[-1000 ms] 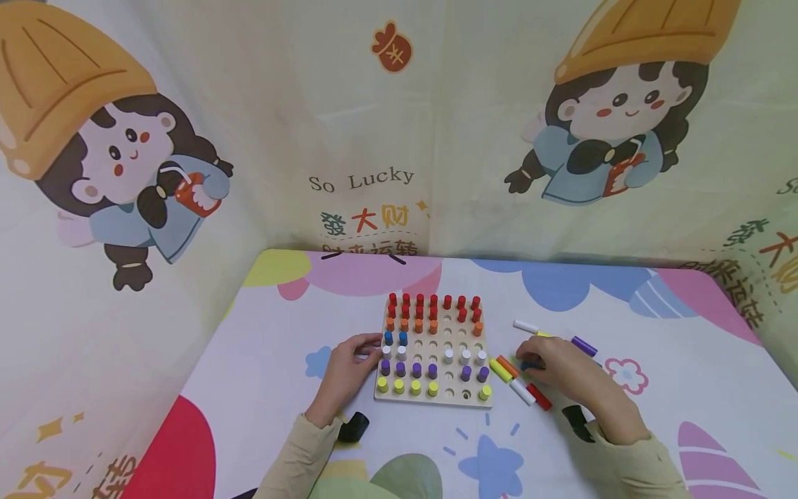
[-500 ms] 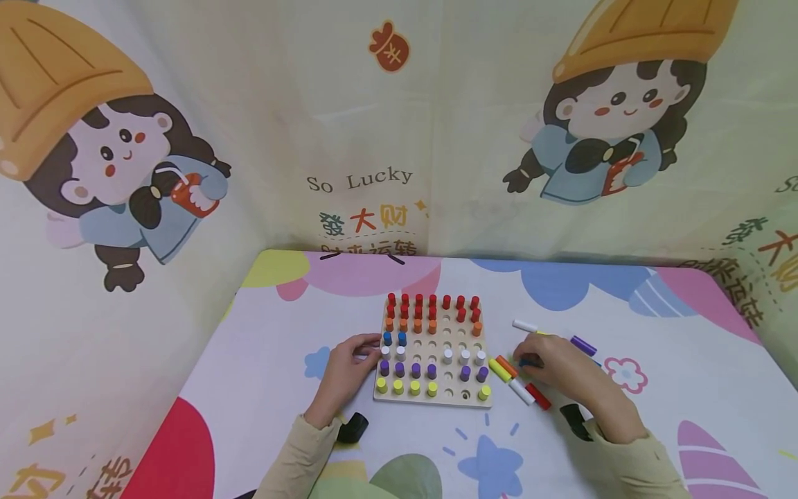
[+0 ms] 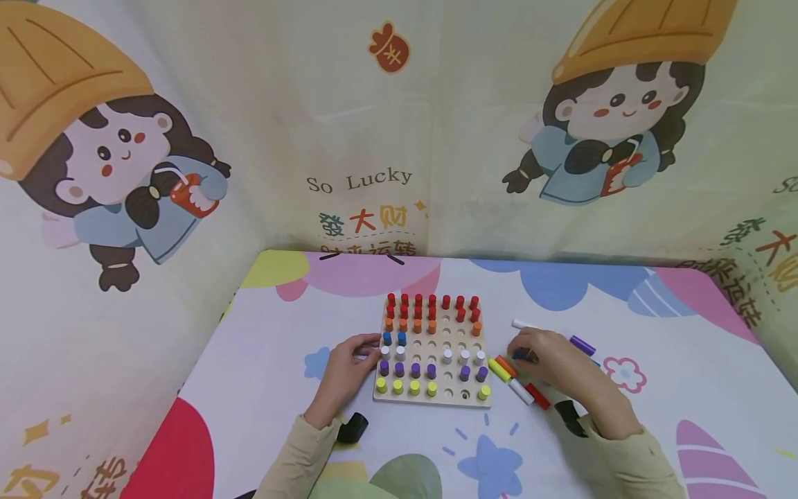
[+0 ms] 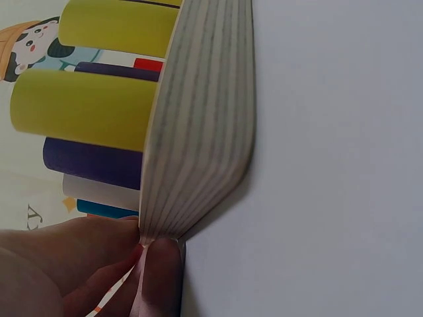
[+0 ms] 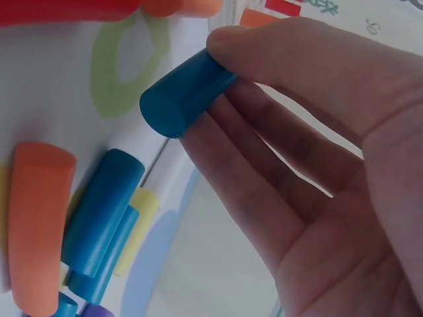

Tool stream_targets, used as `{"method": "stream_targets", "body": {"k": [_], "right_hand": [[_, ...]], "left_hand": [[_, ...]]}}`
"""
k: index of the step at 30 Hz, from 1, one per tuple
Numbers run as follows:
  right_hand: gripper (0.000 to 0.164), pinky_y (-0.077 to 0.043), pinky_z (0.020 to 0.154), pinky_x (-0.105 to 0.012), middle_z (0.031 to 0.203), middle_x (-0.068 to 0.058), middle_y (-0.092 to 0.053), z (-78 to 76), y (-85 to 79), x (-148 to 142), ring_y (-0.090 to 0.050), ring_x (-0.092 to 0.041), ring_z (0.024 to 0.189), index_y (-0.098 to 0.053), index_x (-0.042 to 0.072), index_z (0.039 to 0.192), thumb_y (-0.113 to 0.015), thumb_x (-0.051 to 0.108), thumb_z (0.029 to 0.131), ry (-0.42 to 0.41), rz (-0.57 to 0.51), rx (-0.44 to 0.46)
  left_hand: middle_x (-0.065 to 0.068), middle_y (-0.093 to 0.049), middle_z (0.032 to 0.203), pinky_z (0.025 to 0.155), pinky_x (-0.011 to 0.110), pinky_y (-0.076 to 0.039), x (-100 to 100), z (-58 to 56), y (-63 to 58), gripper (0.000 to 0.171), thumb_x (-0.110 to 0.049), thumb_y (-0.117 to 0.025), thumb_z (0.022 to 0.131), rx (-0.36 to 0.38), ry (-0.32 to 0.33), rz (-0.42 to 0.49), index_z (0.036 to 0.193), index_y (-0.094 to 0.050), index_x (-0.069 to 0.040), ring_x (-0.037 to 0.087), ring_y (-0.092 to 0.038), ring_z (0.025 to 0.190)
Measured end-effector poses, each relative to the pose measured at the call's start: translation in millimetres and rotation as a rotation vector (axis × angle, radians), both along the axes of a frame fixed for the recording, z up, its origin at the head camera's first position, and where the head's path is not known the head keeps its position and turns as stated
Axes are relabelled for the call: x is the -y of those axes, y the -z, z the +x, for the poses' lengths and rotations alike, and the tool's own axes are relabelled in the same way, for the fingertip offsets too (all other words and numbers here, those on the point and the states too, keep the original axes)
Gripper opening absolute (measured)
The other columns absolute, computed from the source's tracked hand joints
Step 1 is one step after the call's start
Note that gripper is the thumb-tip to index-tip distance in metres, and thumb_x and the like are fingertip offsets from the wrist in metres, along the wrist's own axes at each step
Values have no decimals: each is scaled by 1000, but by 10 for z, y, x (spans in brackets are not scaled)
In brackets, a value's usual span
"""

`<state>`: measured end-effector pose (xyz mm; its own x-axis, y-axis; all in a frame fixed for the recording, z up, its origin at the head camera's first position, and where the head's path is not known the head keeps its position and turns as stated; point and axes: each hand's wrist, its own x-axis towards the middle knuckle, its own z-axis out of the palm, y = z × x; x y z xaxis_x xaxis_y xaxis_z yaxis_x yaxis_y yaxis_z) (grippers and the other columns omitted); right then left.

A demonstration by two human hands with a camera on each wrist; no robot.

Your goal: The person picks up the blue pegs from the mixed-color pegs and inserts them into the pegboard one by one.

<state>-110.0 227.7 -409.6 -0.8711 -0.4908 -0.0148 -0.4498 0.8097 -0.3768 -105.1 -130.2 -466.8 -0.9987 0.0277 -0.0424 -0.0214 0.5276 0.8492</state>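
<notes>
A wooden pegboard (image 3: 436, 400) lies on the table in the head view, with coloured pegs standing in rows and several bare holes. At its left edge is my left hand (image 3: 350, 367); in the left wrist view the thumb and a finger grip the board's side (image 4: 205, 125). My right hand (image 3: 557, 360) is right of the board, over loose pegs. Between its thumb and fingertips it pinches a blue peg (image 5: 185, 96), tilted, with one round end facing the right wrist camera. The hand covers part of the pegs beneath it in the head view.
Loose pegs lie right of the board: a yellow peg (image 3: 499, 369), an orange peg (image 3: 507, 366), a white peg (image 3: 521, 392), a red peg (image 3: 537, 396) and a purple peg (image 3: 582, 345). Near the right hand are more blue pegs (image 5: 106, 211). A printed curtain (image 3: 474, 138) stands behind.
My right hand, with the blue peg in its fingers, has shifted slightly left and up toward the board. The left hand stays at the board's edge.
</notes>
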Motion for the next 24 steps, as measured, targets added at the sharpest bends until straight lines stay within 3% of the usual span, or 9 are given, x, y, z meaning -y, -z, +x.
{"method": "stream_targets", "body": {"k": [24], "right_hand": [[16,-59,72,-30,94,0,-63,-45,-96,214,-62,-11,79,-76,8,97,-80,6,81,-2,-63,-87]], "left_hand": [[3,-70,116,76,25,-56,-7,-22,16,31,-15,-70,93,17,-15,-1,124,-68,-12,15,-66,96]]}}
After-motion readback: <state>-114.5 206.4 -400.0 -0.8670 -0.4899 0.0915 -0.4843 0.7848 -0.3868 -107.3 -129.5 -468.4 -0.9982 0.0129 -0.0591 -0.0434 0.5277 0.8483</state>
